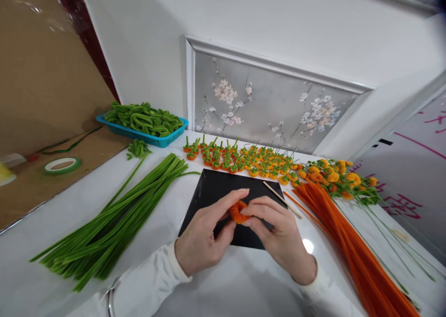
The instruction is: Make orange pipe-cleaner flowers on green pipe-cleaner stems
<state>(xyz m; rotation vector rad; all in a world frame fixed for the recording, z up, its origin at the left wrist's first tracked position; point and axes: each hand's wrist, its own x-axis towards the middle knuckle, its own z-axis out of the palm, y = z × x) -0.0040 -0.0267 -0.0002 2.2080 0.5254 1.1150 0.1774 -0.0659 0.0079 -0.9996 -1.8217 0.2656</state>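
Note:
Over a black mat [200,201], both hands meet at a small orange coiled pipe-cleaner ring [238,212]. My left hand [211,226] holds its left side between thumb and fingers. On the right side, the thumb and fingertips of my right hand [278,229] pinch it. A thin pale wooden stick [282,199] lies at the mat's right edge. Right of it spreads a bundle of long orange pipe cleaners [351,242], one strand apart from the rest. A bundle of green pipe cleaners [121,219] lies to my left.
Behind the mat stand rows of small orange pieces with green stems [240,157]. Finished-looking yellow and orange flowers [334,175] lie at the right. A blue basket [163,141] holds curled green pieces; green tape [62,165] rests on a brown surface at the left.

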